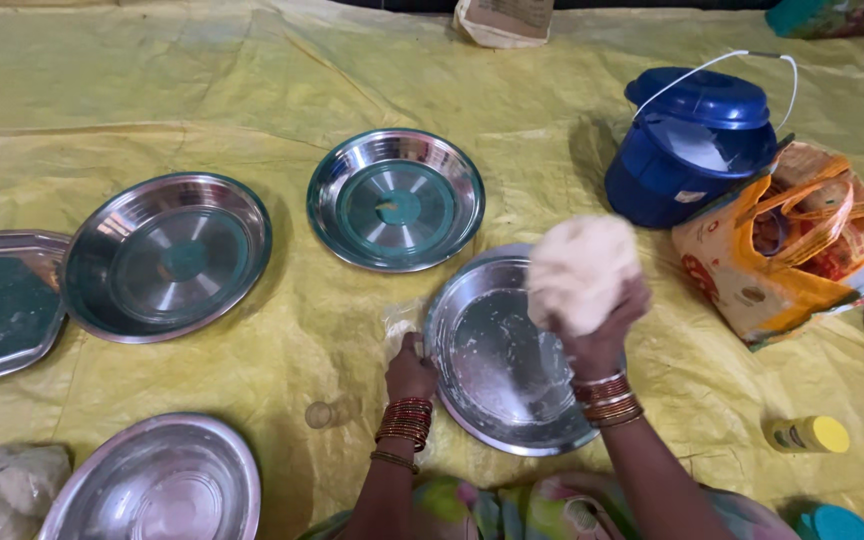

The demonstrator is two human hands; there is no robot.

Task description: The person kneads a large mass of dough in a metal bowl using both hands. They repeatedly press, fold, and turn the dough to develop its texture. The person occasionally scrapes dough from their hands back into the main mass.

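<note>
My right hand (pixel 600 330) grips a large pale lump of dough (pixel 580 268) and holds it raised above a flour-smeared steel plate (pixel 497 380) in front of me. My left hand (pixel 410 372) rests closed at the left rim of that plate, its fingers pressing the rim or the yellow sheet beside it. Both wrists wear red and gold bangles. A small dough ball (pixel 320 414) lies on the sheet left of my left hand.
Steel plates lie about: one at centre back (pixel 396 200), one left (pixel 166 256), one at bottom left (pixel 150 482), plus a tray at the far left (pixel 2 302). A blue lidded pot (pixel 687 150), an orange printed bag (pixel 792 240), a yellow-capped jar (pixel 807 434) and dough at bottom left (pixel 7 490).
</note>
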